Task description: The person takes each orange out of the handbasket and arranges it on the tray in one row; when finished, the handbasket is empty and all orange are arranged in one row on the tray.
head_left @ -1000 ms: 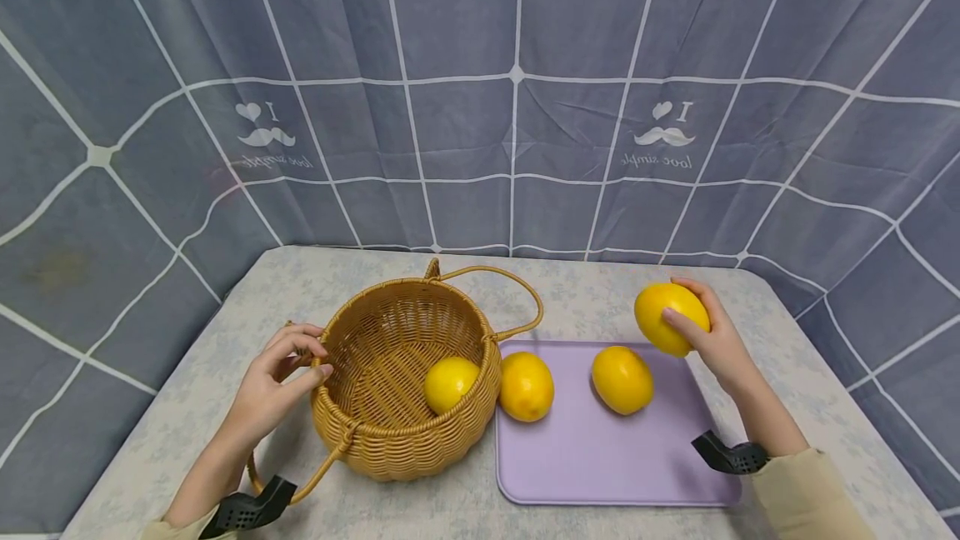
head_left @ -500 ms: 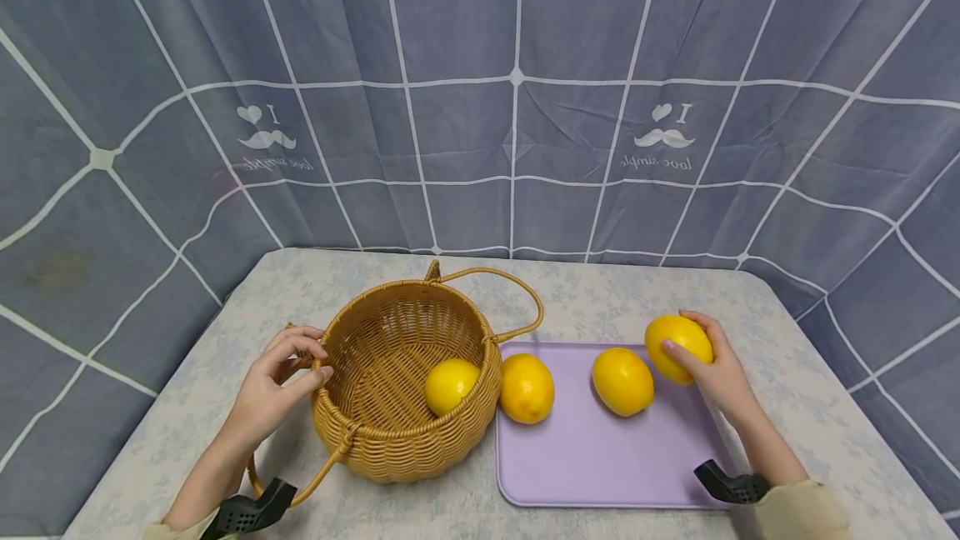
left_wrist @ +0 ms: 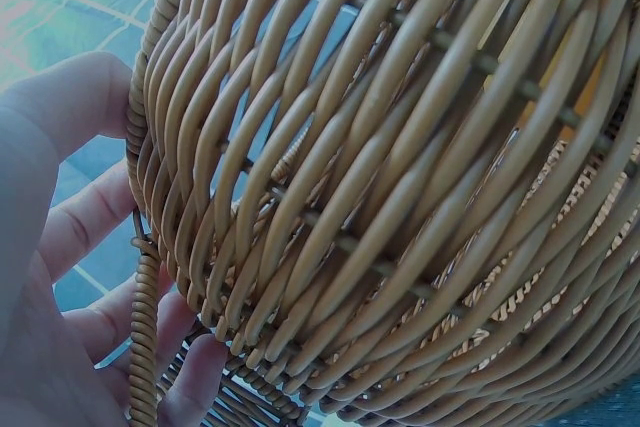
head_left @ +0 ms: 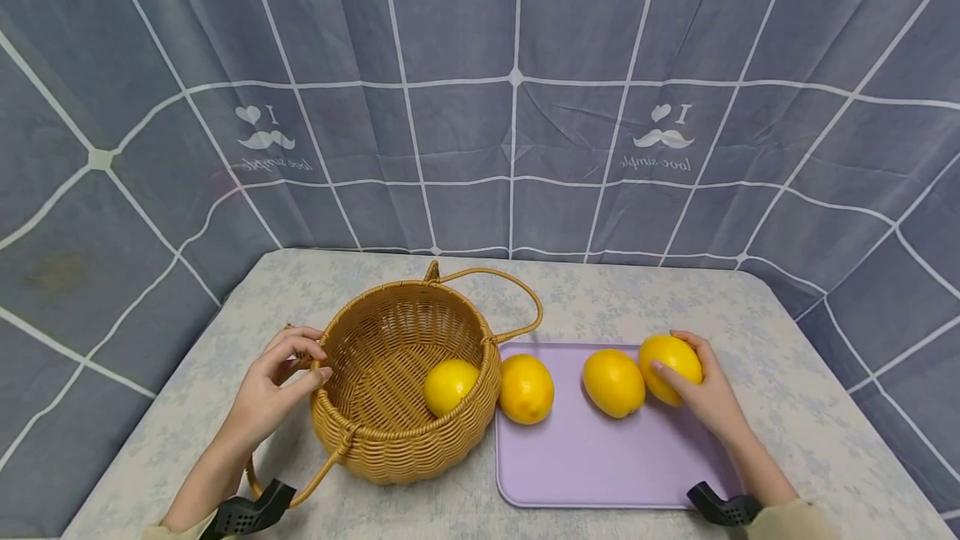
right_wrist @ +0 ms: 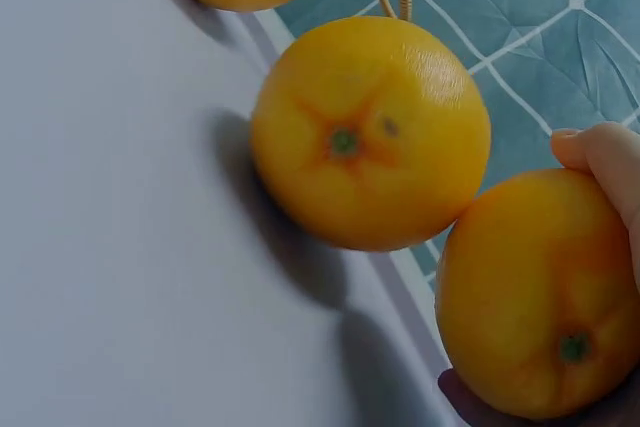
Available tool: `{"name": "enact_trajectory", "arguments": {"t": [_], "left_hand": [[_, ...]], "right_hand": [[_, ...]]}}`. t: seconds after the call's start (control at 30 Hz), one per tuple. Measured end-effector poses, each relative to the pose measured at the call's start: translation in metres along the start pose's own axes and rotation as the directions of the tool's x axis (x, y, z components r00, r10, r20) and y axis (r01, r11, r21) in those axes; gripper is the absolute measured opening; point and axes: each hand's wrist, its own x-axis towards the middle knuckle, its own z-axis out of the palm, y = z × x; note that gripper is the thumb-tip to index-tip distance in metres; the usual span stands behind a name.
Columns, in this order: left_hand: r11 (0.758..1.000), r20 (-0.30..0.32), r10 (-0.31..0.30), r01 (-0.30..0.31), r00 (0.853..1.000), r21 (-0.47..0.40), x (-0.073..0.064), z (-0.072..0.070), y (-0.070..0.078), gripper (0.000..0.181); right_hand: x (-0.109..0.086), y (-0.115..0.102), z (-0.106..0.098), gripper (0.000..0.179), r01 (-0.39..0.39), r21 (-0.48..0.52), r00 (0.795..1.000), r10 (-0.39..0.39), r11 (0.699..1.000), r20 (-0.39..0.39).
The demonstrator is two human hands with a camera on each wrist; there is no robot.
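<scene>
My left hand [head_left: 272,382] grips the left rim of a round wicker basket [head_left: 408,448], the thumb at the rim and the fingers about the rim and a handle [left_wrist: 144,337]. One lemon [head_left: 451,387] lies inside the basket. At the tray's right part my right hand [head_left: 708,390] holds another lemon [head_left: 670,368] between thumb and fingers. That fruit touches the middle lemon [head_left: 614,382] on the tray, also seen in the right wrist view as the middle lemon [right_wrist: 370,132]. A third lemon [head_left: 527,388] sits at the tray's left end, beside the basket.
The lilac tray [head_left: 600,473] lies right of the basket on a pale patterned tabletop [head_left: 585,290]. The basket's second handle [head_left: 536,298] sticks out over the table behind the tray. A grey-blue checked curtain [head_left: 465,132] hangs behind and at both sides.
My right hand has lowered the held lemon onto the tray area and shifted it left against the middle lemon, which has moved slightly left. The left hand and basket stay put.
</scene>
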Motion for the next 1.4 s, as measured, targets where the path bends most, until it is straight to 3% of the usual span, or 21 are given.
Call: {"name": "enact_trajectory", "arguments": {"t": [0.37, 0.9, 1.4], "left_hand": [[1.000, -0.002, -0.003, 0.003, 1.000, 0.004, 0.000, 0.000, 0.001, 0.012], [1.000, 0.001, 0.006, -0.006, 1.000, -0.008, 0.000, 0.000, -0.001, 0.012], [1.000, 0.005, -0.015, 0.015, 1.000, -0.002, 0.000, 0.000, 0.001, 0.012]], "right_hand": [[-0.005, 0.007, 0.015, 0.063, 0.008, 0.028, 1.000, -0.009, 1.000, 0.015], [-0.001, -0.004, 0.030, 0.055, 0.170, 0.006, 0.982, -0.170, 0.985, 0.077], [-0.009, -0.012, 0.034, 0.058, 0.124, -0.038, 0.986, -0.118, 0.992, 0.118]]}}
